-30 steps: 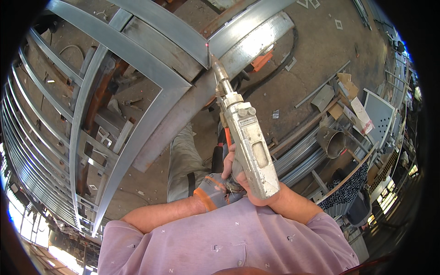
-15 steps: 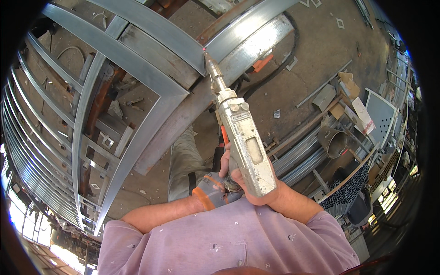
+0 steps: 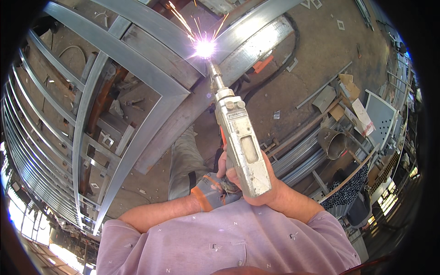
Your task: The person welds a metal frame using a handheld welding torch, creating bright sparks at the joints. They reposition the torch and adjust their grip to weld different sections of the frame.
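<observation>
My right hand [image 3: 232, 176] is bare and wrapped round the grip of a silver handheld laser welding gun [image 3: 243, 137]. Its nozzle [image 3: 215, 71] points away from me at a corner joint of a grey steel tube frame [image 3: 146, 75]. A bright white-violet flash [image 3: 204, 47] with flying orange sparks covers the tip and the seam. My left hand [image 3: 211, 190], in a grey and orange glove, is closed just left of the gun's rear end, close to my right hand. What lies in its fingers is partly hidden by the gun.
Long curved bars [image 3: 41, 178] of the frame fill the left side. To the right lie steel tubes [image 3: 300, 160], a metal bucket [image 3: 332, 142], cardboard pieces [image 3: 346, 87] and a perforated plate [image 3: 380, 119]. A black hose [image 3: 295, 41] loops over the floor beyond the frame.
A red spot at the nozzle tip has given way to a bright flash and sparks at the joint. The gun's rear end has shifted slightly left with my right hand.
</observation>
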Demonstrator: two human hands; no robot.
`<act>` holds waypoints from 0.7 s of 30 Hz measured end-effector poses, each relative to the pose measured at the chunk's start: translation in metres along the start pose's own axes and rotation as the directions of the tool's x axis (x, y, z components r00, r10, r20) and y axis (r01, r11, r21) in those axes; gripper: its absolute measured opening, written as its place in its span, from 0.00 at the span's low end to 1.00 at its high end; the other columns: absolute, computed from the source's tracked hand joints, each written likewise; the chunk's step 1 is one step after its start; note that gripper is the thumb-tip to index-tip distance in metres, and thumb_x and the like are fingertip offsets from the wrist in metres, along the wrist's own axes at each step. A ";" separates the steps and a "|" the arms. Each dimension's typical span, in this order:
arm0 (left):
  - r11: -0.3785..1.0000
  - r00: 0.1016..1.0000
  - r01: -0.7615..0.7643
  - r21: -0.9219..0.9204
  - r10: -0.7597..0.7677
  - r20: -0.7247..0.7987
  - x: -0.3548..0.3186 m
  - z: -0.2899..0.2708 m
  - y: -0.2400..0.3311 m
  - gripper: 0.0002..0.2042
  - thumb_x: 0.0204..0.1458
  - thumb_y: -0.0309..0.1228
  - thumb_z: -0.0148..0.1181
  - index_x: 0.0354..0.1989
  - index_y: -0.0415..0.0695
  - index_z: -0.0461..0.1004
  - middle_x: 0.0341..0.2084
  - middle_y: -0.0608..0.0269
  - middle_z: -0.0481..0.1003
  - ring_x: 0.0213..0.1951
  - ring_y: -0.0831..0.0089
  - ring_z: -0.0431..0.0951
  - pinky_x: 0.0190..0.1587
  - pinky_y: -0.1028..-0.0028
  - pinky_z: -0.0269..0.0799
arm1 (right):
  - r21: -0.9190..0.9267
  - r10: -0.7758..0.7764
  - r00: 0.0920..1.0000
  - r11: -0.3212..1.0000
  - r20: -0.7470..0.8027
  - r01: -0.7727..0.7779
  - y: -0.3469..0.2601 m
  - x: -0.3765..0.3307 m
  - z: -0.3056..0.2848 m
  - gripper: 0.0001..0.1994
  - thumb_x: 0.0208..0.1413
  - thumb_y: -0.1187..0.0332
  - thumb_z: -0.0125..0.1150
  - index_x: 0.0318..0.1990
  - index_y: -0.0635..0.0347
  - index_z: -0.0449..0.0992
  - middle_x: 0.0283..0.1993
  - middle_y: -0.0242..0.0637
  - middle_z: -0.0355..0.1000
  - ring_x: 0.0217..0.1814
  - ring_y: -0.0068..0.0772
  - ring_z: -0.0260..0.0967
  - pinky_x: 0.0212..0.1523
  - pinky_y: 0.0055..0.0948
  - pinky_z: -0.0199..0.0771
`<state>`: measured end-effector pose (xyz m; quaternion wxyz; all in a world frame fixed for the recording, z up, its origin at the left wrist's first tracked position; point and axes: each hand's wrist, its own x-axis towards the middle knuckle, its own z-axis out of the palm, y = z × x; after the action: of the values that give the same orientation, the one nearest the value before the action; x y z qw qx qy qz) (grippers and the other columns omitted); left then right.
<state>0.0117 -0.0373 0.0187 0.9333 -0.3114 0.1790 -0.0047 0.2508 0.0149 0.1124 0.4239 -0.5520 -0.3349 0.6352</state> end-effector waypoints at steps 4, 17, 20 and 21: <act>0.989 0.992 0.030 -0.147 -0.048 -0.118 -0.004 0.022 0.001 0.19 0.77 0.38 0.61 0.72 0.50 0.73 0.61 0.62 0.84 0.54 0.69 0.89 0.53 0.68 0.92 | 0.043 0.005 1.000 0.999 -0.003 -0.005 0.002 0.000 0.000 0.24 0.65 0.78 0.66 0.66 0.74 0.66 0.42 0.41 0.78 0.38 0.43 0.81 0.42 0.38 0.81; 0.999 0.970 -0.021 -0.048 0.009 -0.242 -0.002 0.019 -0.006 0.17 0.78 0.40 0.59 0.69 0.48 0.75 0.53 0.54 0.86 0.41 0.67 0.92 0.40 0.66 0.94 | 0.159 0.072 0.997 0.985 -0.016 -0.069 0.000 -0.001 0.000 0.26 0.65 0.78 0.68 0.66 0.72 0.63 0.40 0.38 0.80 0.39 0.32 0.80 0.43 0.34 0.82; 0.999 0.958 -0.032 -0.026 0.023 -0.284 -0.002 0.023 -0.008 0.17 0.78 0.40 0.59 0.69 0.47 0.75 0.52 0.53 0.86 0.38 0.67 0.92 0.40 0.65 0.95 | 0.171 0.100 0.995 0.980 0.000 -0.099 -0.002 -0.001 0.000 0.27 0.65 0.78 0.69 0.66 0.72 0.62 0.41 0.39 0.80 0.39 0.32 0.80 0.43 0.33 0.81; 0.999 0.958 -0.033 0.003 0.032 -0.285 -0.002 0.024 -0.009 0.17 0.78 0.40 0.60 0.69 0.48 0.75 0.52 0.54 0.86 0.38 0.67 0.92 0.40 0.65 0.95 | 0.175 0.106 0.994 0.979 0.006 -0.106 -0.003 -0.001 0.000 0.27 0.65 0.78 0.69 0.66 0.71 0.62 0.41 0.39 0.79 0.39 0.31 0.80 0.43 0.33 0.81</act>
<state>0.0186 -0.0300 0.0423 0.8974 -0.3053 0.3168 -0.0339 0.2518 0.0153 0.1153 0.4370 -0.5309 -0.2472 0.6828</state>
